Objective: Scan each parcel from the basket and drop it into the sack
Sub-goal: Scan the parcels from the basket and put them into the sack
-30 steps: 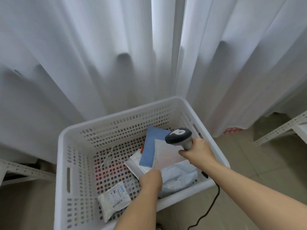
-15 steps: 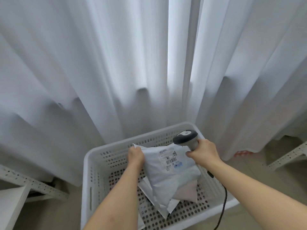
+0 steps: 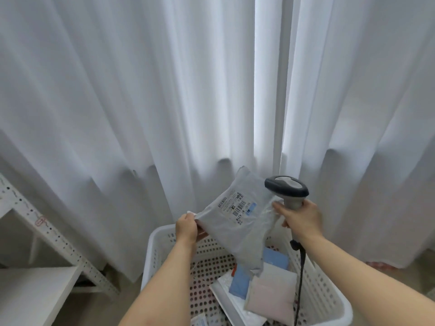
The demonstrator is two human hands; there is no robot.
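- white perforated basket (image 3: 150, 267) stands on the floor (image 3: 423, 271), in front of white curtains (image 3: 117, 114)
- in the basket: a blue parcel (image 3: 239, 282); a pink parcel (image 3: 270, 300); a white flat parcel (image 3: 226, 300)
- white metal shelf (image 3: 30, 295) at left; its board bare in view

parcel (image 3: 240, 222): smooth grey plastic film, faintly glossy, wrinkled beside the right hand's (image 3: 302, 220) grip, paper label | scanner (image 3: 287, 189): hard plastic, dark matt head, pale grey handle | basket (image 3: 329, 295): white perforated plastic, smooth | curtain (image 3: 141, 102): white cloth, matt | shelf frame (image 3: 54, 234): white painted perforated metal
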